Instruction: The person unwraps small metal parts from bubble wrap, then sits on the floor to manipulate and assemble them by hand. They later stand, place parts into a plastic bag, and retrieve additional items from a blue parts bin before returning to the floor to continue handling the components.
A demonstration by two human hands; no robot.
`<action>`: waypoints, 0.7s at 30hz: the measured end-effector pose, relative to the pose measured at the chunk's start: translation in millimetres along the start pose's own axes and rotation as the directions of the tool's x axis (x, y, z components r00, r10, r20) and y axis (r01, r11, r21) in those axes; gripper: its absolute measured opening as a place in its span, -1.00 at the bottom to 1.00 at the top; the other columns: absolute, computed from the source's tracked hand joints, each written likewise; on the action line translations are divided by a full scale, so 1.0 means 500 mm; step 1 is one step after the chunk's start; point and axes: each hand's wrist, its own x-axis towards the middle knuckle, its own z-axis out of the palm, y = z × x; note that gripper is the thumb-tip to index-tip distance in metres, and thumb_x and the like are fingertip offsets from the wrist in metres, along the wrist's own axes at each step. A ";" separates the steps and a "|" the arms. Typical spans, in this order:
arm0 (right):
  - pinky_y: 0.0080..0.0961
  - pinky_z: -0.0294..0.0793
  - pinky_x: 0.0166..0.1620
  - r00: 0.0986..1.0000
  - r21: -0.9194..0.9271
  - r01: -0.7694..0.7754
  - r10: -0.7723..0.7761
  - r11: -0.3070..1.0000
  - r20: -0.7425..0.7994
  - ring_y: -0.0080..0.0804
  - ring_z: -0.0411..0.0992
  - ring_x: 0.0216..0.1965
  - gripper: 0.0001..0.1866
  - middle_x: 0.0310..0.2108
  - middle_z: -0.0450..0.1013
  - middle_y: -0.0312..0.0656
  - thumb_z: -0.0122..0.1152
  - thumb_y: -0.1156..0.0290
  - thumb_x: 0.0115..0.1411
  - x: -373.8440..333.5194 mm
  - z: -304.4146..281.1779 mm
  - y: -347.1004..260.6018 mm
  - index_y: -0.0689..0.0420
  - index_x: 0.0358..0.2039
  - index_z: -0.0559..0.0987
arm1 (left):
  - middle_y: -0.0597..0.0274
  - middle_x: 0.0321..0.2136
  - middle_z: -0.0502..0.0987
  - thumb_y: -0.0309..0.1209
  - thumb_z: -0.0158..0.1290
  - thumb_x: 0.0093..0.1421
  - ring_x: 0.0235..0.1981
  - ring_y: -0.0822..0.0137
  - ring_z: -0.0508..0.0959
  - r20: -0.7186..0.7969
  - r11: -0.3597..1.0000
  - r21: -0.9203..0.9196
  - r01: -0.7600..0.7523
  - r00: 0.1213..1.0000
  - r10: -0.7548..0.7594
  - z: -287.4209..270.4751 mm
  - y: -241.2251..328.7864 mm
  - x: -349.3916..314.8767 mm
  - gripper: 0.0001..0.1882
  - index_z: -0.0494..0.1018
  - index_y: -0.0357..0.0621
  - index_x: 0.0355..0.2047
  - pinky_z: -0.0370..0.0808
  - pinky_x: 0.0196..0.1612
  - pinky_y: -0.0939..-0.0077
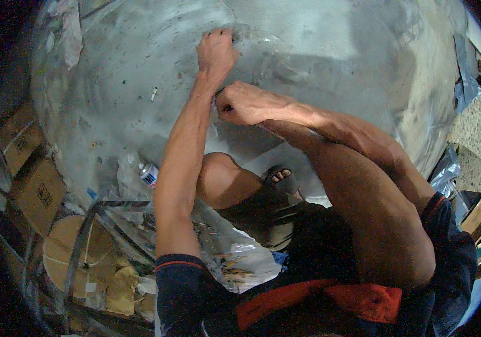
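My left hand reaches out over the grey concrete floor at the top middle, its fingers curled in. Nearer and slightly to the right, my right hand is closed in a fist, thumb side towards my left wrist. Whatever either hand holds, if anything, is hidden by the fingers or too small to make out. Both forearms are bare. Below the hands are my bent bare legs and a foot in dark footwear.
A small white stick lies on the floor to the left. A spray can lies near a dark metal frame. Cardboard boxes line the left side. Rough pale slabs and silvery plastic sheeting are at the right.
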 end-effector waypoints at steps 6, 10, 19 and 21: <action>0.04 0.50 -0.25 1.000 0.004 -0.010 0.010 1.000 -0.007 0.19 0.56 -0.30 -0.82 -0.38 0.55 0.19 0.16 0.47 0.05 0.015 0.013 0.014 0.29 -0.36 0.61 | -0.07 -0.25 0.52 -0.51 0.19 -0.06 -0.19 -0.14 0.56 -0.072 0.996 -0.082 -0.036 0.997 0.030 0.011 -0.029 -0.021 -0.72 0.51 -0.23 -0.27 0.53 -0.14 0.02; 0.04 0.50 -0.25 0.998 0.015 -0.039 0.039 0.999 -0.045 0.16 0.56 -0.30 -0.81 -0.38 0.55 0.19 0.18 0.45 0.06 0.020 0.019 0.013 0.29 -0.36 0.61 | -0.07 -0.26 0.51 -0.55 0.16 -0.05 -0.19 -0.14 0.53 -0.112 0.992 -0.108 -0.063 0.992 0.050 0.017 -0.035 -0.029 -0.75 0.48 -0.24 -0.30 0.51 -0.13 0.02; -0.01 0.53 -0.23 0.997 -0.004 -0.071 0.071 0.997 -0.023 0.15 0.56 -0.28 -0.81 -0.39 0.56 0.15 0.20 0.45 0.05 0.024 0.017 0.009 0.22 -0.32 0.64 | -0.03 -0.33 0.53 -0.59 0.13 -0.07 -0.28 -0.12 0.55 -0.175 0.982 -0.179 -0.066 0.984 0.034 0.022 -0.037 -0.028 -0.81 0.49 -0.23 -0.37 0.51 -0.16 0.05; -0.12 0.51 -0.25 0.989 -0.009 -0.129 0.128 0.992 -0.067 0.06 0.55 -0.35 -0.84 -0.43 0.55 0.11 0.24 0.44 0.02 0.026 0.020 0.011 0.22 -0.38 0.65 | 0.01 -0.35 0.56 -0.60 0.14 -0.06 -0.31 -0.05 0.58 -0.103 0.961 -0.270 0.061 0.990 -0.092 0.003 -0.044 -0.026 -0.82 0.52 -0.25 -0.37 0.53 -0.20 0.13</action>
